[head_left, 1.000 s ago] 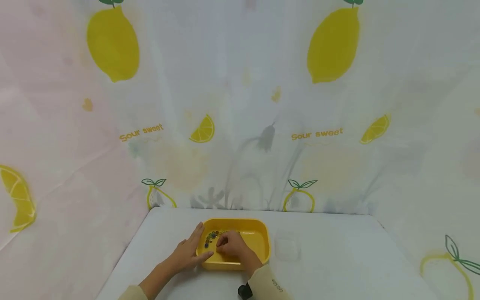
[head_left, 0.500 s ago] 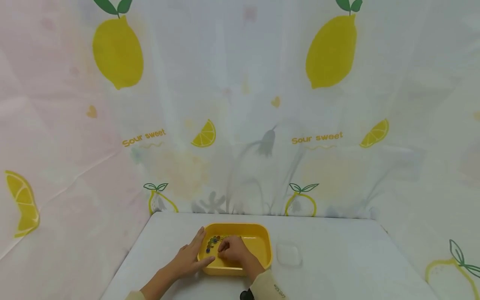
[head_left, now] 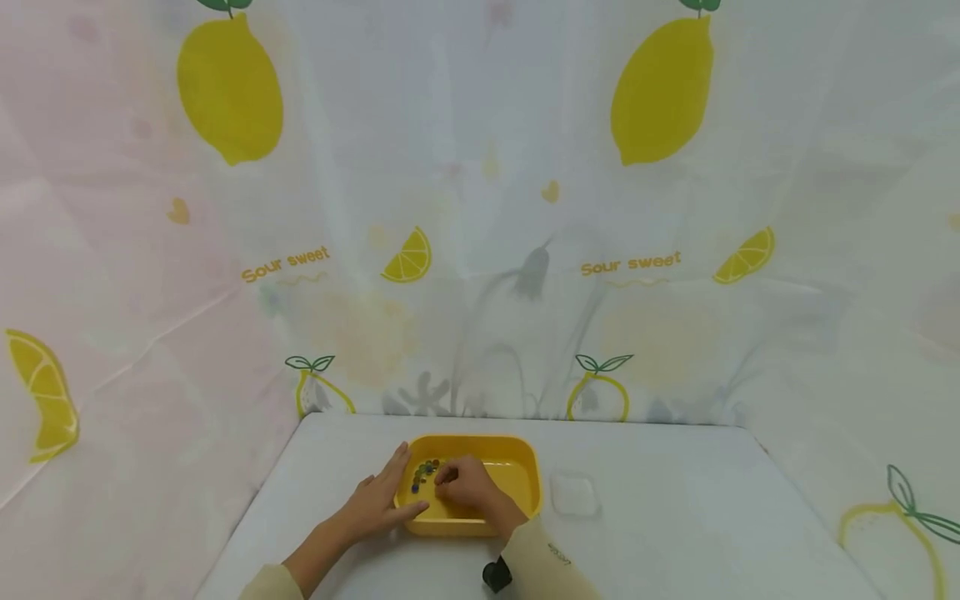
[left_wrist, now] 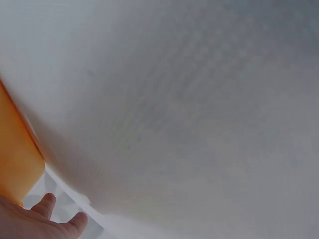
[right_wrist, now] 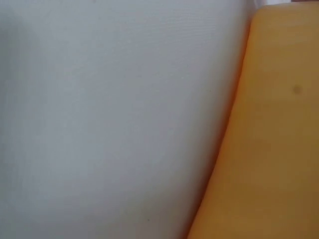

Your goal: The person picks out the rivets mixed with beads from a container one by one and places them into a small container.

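Note:
A yellow rectangular tray rests on the white table in the head view. Several small round, glassy balls, like marbles, lie grouped in its left part, in green, blue and brownish tones. My left hand rests against the tray's left side with fingers straight and thumb spread over the front left corner. Inside the tray, my right hand is low over the floor just right of the balls, fingers curled and fingertips together. I cannot tell whether a ball is between those fingertips. The right wrist view shows only the tray's outer wall and the table.
To the right of the tray stands a small clear plastic container on the white table. A black round object shows at the right sleeve's cuff. Lemon-printed cloth hangs behind and at both sides.
The head view tilts slightly down and back up. Both hands keep nearly the same places at the tray, the right one's curled fingers shifting only a little.

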Action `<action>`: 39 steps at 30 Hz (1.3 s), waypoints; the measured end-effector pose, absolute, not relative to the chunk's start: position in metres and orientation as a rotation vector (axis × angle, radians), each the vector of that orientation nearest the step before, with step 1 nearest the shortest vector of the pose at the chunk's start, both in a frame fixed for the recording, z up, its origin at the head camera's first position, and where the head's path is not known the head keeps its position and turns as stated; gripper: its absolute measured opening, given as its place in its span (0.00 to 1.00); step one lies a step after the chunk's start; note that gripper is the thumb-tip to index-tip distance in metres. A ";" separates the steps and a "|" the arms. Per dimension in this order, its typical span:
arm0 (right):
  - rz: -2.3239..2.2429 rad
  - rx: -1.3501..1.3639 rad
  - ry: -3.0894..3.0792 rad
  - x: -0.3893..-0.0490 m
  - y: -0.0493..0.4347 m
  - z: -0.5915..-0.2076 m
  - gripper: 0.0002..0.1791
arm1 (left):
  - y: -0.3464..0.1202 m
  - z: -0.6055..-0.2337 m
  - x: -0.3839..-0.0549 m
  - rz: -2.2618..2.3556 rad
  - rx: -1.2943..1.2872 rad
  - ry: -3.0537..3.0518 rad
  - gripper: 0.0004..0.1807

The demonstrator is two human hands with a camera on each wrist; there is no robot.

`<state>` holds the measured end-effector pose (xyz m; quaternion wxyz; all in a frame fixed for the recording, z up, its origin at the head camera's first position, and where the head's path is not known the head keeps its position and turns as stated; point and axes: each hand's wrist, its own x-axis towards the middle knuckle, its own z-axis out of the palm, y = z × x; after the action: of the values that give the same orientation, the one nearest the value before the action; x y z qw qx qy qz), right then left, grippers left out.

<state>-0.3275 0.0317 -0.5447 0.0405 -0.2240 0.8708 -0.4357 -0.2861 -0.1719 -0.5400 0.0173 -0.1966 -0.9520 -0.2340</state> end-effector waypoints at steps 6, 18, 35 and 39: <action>-1.368 -0.748 2.650 -0.328 0.034 -0.536 0.03 | -0.172 -0.536 -0.285 -0.763 -0.597 -2.986 0.50; -1.145 -0.766 2.716 -0.329 0.063 -0.505 0.03 | -0.172 -0.536 -0.291 -0.772 -0.602 -2.983 0.50; -1.248 -0.642 2.718 -0.337 0.100 -0.469 0.06 | -0.172 -0.537 -0.290 -0.803 -0.609 -2.969 0.51; -1.266 -0.632 2.725 -0.335 0.103 -0.464 0.05 | -0.175 -0.537 -0.290 -0.822 -0.639 -2.947 0.51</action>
<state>-0.3347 0.1030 -0.4638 0.0358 -0.2057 0.8869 -0.4120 -0.2899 -0.1749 -0.5367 0.0082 -0.2043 -0.9429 -0.2629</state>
